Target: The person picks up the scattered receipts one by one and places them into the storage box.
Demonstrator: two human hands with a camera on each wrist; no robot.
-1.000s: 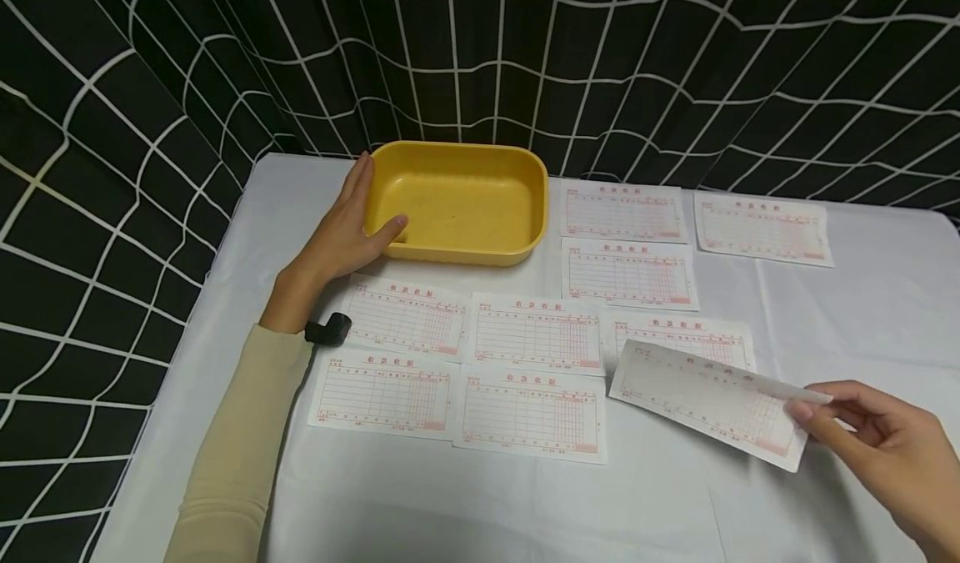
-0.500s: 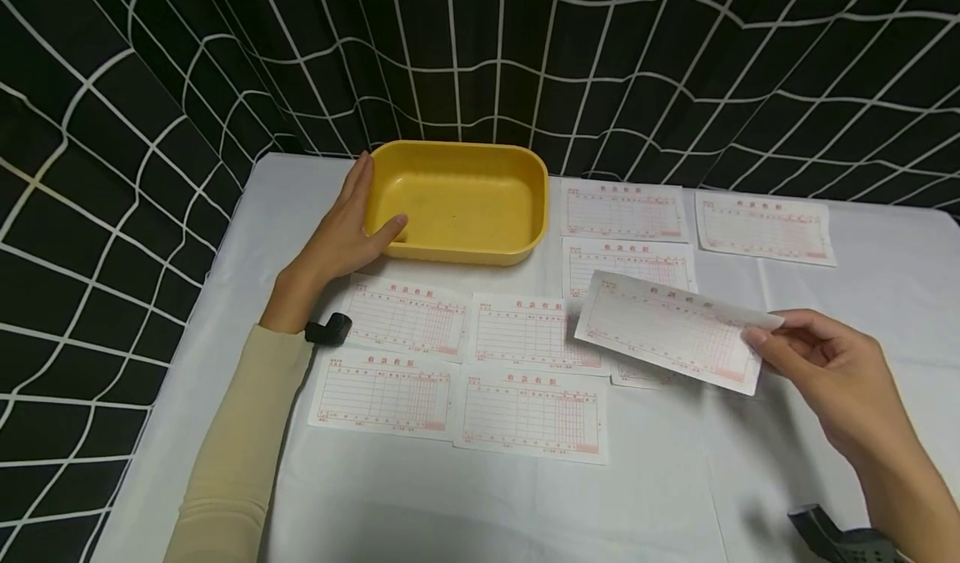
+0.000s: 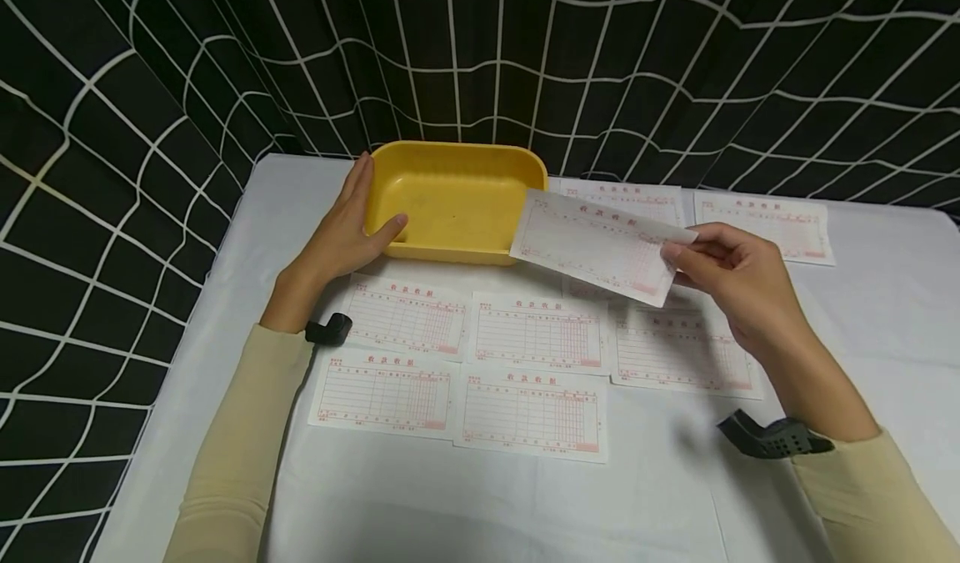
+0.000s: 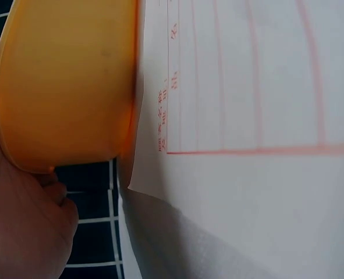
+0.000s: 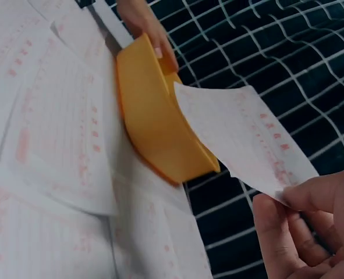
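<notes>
My right hand (image 3: 742, 275) pinches a white receipt slip (image 3: 592, 242) with red print by its right end, thumb on top. The slip is raised above the table, its left end overlapping the near right corner of the yellow plastic tray (image 3: 457, 213) in the head view. At the tray's left end my left hand (image 3: 341, 225) grips the rim, thumb over the inside and fingers along the outer wall. No slip shows inside the tray. In the right wrist view the held slip (image 5: 241, 133) slants toward the tray (image 5: 154, 116).
Several more receipt slips lie face up on the white-covered table (image 3: 480, 513). Some, like one front slip (image 3: 528, 413), are in front of the tray; another slip (image 3: 765, 225) is at the back right. A black cloth with white grid lines (image 3: 480, 54) hangs behind and at the left.
My right hand has carried the receipt slip up and to the left, from the right front of the table to the tray's right side. My left hand and the tray have stayed still.
</notes>
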